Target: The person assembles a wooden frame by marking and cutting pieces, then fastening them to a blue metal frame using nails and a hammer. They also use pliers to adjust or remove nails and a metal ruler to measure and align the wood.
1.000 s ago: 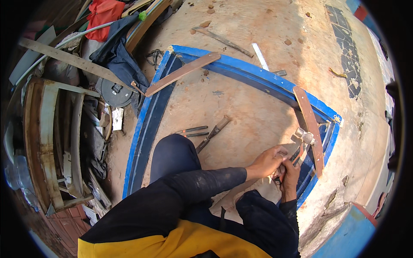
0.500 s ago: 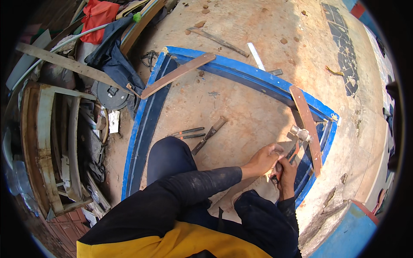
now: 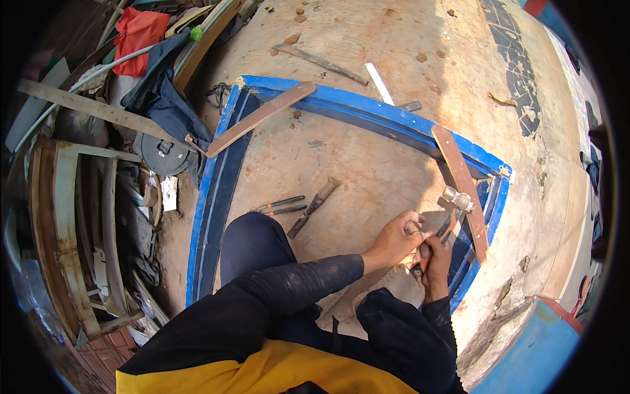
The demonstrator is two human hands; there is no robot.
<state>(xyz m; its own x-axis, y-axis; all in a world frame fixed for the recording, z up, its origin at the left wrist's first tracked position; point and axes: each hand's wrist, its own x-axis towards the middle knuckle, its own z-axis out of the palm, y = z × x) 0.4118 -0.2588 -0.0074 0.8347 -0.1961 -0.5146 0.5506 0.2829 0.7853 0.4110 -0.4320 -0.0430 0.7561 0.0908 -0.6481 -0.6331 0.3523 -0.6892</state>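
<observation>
A hammer [image 3: 449,224] is in my right hand [image 3: 438,264], its metal head up and leaning against the brown brace board [image 3: 463,190]. My left hand [image 3: 396,240] is closed, its fingertips meeting my right fingertips; anything pinched there is too small to make out. Both hands are inside a blue wooden frame [image 3: 354,109], near its right side. Diagonally across the frame's far-left corner lies a second brown board [image 3: 261,119]. By my left knee, pliers [image 3: 283,205] with dark and orange handles rest on the ground beside a chisel-like tool [image 3: 313,209].
Beyond the frame lie a wooden stick [image 3: 321,64], a white strip [image 3: 379,83] and a yellowish curved piece [image 3: 502,100]. Scrap wood, dark cloth [image 3: 159,92], a red cloth [image 3: 139,41] and an old wooden frame [image 3: 69,230] crowd the left. A blue panel [image 3: 535,348] stands at lower right.
The view has shifted slightly, moving the surroundings left in the picture. My left fingers have shifted a little at my right fingertips; the hammer stays in my right hand.
</observation>
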